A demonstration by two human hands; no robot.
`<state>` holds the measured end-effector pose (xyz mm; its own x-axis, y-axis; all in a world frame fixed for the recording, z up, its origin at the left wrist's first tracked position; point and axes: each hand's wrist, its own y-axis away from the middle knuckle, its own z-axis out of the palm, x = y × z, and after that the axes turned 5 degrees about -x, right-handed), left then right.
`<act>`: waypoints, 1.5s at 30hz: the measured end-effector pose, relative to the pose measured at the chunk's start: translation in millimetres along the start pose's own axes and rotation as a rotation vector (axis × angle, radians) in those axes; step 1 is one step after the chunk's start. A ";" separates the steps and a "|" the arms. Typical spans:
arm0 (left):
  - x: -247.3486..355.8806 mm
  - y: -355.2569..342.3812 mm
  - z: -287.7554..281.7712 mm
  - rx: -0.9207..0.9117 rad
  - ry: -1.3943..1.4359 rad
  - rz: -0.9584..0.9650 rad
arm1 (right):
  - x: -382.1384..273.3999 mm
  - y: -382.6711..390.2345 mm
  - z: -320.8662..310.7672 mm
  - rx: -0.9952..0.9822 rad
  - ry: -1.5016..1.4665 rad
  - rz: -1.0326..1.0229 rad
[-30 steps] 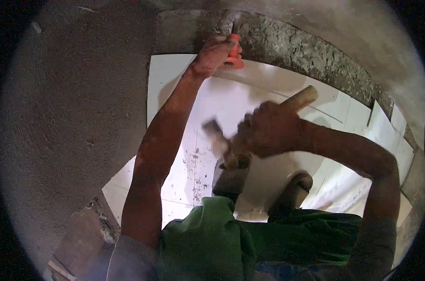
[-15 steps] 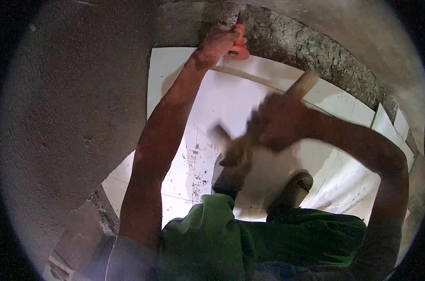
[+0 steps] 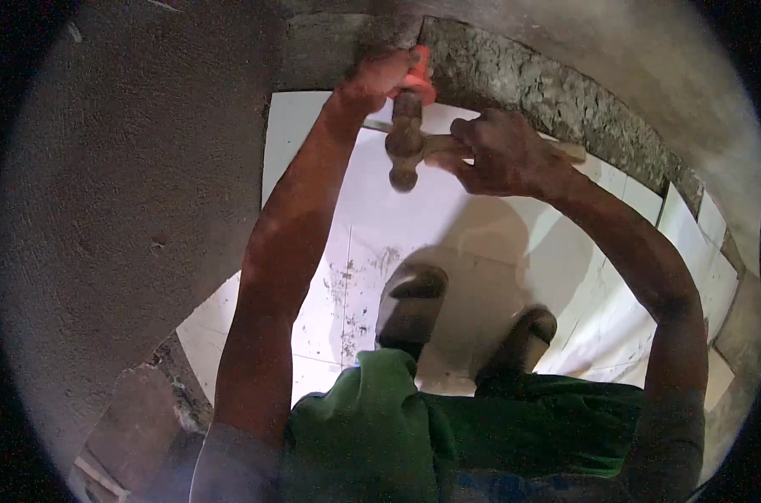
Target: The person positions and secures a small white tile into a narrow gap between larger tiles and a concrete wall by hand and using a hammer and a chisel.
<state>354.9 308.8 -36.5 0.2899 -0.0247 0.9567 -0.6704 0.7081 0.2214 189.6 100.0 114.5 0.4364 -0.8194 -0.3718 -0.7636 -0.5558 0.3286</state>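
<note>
Up against the rough concrete strip [image 3: 523, 67], my left hand [image 3: 376, 77] is wrapped round an orange-red, flared guard grip [image 3: 419, 80], which looks like that of a chisel; its blade cannot be made out. My right hand [image 3: 508, 155] grips the wooden handle of a ball-peen hammer [image 3: 405, 142]. The hammer's flat face points at the orange grip and looks to be at or just in front of it, while the rounded end faces me. Below both hands lie white floor tiles [image 3: 372, 197], marked with grey smears.
A rough grey cement surface [image 3: 145, 184] fills the left side. At the right, white tile pieces [image 3: 680, 220] stand near the curved wall edge. My shoes [image 3: 420, 281] rest on the tiles below the hands. Broken edges and a brownish slab [image 3: 137, 419] lie at lower left.
My right hand has swung the hammer up and forward, from over the middle of the tiles to the orange grip. My left hand stays nearly in place, holding the grip.
</note>
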 end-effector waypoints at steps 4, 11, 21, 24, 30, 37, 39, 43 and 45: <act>-6.6 7.3 21.2 -0.061 -0.415 0.231 | -29.7 39.6 -9.1 -0.036 0.016 -0.191; -1.6 46.5 42.0 0.151 0.127 -0.033 | -34.1 84.1 -13.8 -0.158 0.106 -0.090; 0.0 56.4 11.0 0.006 -0.164 0.092 | -38.7 60.5 -2.5 -0.187 0.098 -0.049; -34.4 69.1 -47.1 -0.092 -0.065 0.229 | -54.6 44.5 0.4 -0.196 0.088 -0.143; 11.1 53.8 7.6 0.143 -0.004 -0.184 | -50.8 51.0 5.7 -0.264 0.063 -0.095; -2.3 66.3 -10.4 0.107 0.069 -0.050 | -62.7 32.3 11.0 -0.167 0.053 -0.186; -5.2 65.1 -11.0 0.097 0.094 -0.073 | -77.5 25.2 10.8 -0.252 0.073 -0.265; -2.8 59.1 -2.0 0.045 0.167 -0.078 | -93.0 16.3 11.6 -0.418 0.080 -0.394; -8.8 54.7 0.7 -0.014 0.183 -0.005 | -72.8 7.4 24.8 -0.353 0.037 -0.307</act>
<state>315.1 347.3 -32.7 0.4137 0.0997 0.9049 -0.6597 0.7178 0.2225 140.4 159.1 122.5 0.6382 -0.6103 -0.4693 -0.3906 -0.7820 0.4857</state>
